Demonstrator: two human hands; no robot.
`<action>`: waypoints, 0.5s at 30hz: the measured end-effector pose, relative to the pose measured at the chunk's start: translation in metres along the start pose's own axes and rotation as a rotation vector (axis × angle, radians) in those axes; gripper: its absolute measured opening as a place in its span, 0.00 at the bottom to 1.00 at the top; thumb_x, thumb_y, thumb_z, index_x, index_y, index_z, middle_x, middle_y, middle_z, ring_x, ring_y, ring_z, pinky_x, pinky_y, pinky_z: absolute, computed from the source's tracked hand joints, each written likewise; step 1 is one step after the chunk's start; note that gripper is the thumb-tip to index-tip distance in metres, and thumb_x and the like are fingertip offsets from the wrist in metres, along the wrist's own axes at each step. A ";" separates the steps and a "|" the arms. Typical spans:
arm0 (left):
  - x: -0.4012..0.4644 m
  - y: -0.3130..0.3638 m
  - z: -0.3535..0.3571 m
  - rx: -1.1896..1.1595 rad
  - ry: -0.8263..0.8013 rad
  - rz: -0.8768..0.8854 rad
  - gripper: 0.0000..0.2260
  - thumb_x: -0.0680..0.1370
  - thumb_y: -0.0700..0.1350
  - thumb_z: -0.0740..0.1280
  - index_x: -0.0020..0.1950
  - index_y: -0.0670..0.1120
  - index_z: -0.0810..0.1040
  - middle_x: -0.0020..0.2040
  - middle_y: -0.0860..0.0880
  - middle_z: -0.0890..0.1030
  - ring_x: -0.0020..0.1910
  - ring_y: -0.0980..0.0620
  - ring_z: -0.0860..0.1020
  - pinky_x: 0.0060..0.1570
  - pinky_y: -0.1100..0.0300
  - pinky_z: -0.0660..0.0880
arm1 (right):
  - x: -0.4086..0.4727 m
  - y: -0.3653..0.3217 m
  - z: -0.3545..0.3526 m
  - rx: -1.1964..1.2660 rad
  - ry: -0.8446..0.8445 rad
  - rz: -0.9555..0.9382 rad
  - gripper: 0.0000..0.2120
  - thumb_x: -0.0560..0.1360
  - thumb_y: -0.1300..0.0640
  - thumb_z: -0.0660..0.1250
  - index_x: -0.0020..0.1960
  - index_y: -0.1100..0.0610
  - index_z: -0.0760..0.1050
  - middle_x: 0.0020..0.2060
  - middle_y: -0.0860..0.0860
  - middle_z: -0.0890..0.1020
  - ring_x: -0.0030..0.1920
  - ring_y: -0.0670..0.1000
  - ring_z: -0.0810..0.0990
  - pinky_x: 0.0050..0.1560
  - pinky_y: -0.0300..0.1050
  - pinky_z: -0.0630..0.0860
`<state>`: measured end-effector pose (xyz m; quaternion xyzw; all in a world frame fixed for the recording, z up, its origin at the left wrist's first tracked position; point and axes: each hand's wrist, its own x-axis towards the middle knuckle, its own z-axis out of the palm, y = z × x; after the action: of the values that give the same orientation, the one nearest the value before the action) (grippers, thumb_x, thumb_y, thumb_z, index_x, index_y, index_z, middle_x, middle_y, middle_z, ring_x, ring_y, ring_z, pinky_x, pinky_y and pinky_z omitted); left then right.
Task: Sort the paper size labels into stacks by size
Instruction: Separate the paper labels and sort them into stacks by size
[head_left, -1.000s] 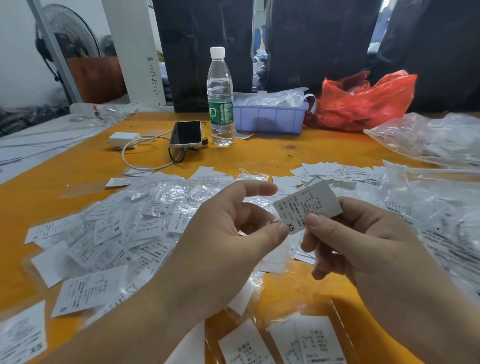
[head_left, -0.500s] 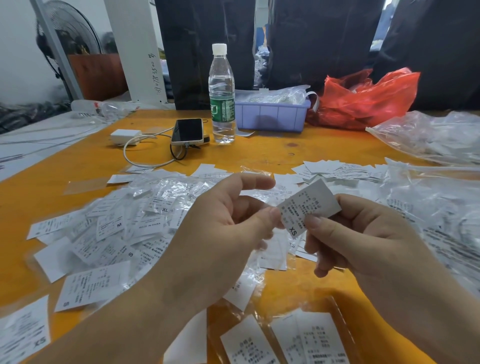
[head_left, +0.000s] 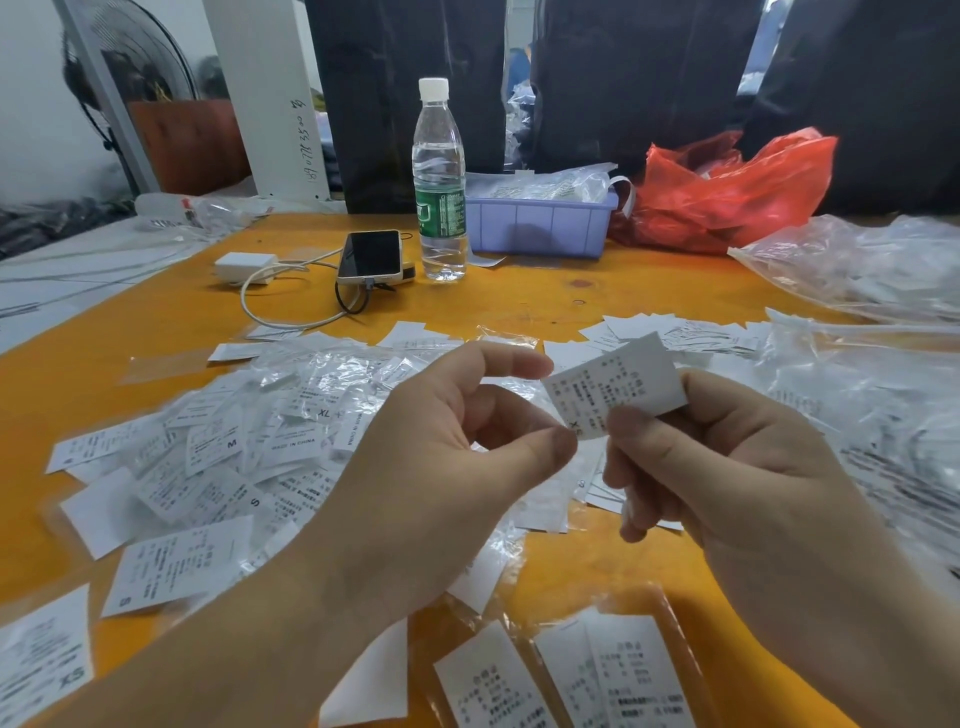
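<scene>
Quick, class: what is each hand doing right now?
Left hand: fingers curled, thumb tip at the label's corner; whether it pinches cannot be told.
Right hand: holding the label.

Garment packing workshop | orange table (head_left: 519, 306) strewn with paper size labels (head_left: 218, 452) in clear sleeves | plastic bags (head_left: 872, 265) heaped right | dark garments (head_left: 639, 78) hanging behind | standing fan (head_left: 135, 73)

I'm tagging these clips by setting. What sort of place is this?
Probably a garment packing workshop: loose size labels cover an orange table, clear plastic bags pile at the right, and dark clothes hang behind.
</scene>
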<state>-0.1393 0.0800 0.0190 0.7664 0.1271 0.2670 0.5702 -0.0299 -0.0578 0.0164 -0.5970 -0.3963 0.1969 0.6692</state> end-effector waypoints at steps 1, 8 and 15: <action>0.000 0.000 0.000 0.003 0.001 0.001 0.15 0.72 0.44 0.76 0.54 0.58 0.77 0.39 0.53 0.85 0.38 0.56 0.82 0.41 0.58 0.76 | 0.000 0.001 0.001 -0.006 -0.006 0.006 0.09 0.70 0.52 0.67 0.46 0.52 0.84 0.29 0.52 0.79 0.26 0.51 0.74 0.31 0.43 0.75; 0.000 -0.001 -0.001 0.025 0.014 0.001 0.15 0.72 0.44 0.76 0.54 0.57 0.77 0.40 0.54 0.85 0.39 0.56 0.82 0.40 0.60 0.77 | 0.000 0.003 0.000 -0.019 -0.028 0.044 0.08 0.68 0.52 0.68 0.45 0.51 0.84 0.28 0.52 0.79 0.27 0.51 0.75 0.30 0.42 0.75; 0.000 -0.002 -0.001 0.035 0.019 0.005 0.17 0.70 0.42 0.77 0.53 0.58 0.77 0.39 0.55 0.85 0.39 0.56 0.82 0.39 0.68 0.78 | -0.001 0.003 -0.003 -0.047 0.033 -0.022 0.08 0.66 0.55 0.70 0.44 0.49 0.84 0.31 0.52 0.81 0.29 0.48 0.76 0.31 0.43 0.76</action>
<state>-0.1400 0.0818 0.0174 0.7739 0.1353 0.2734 0.5551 -0.0279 -0.0595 0.0135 -0.6114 -0.3961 0.1704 0.6635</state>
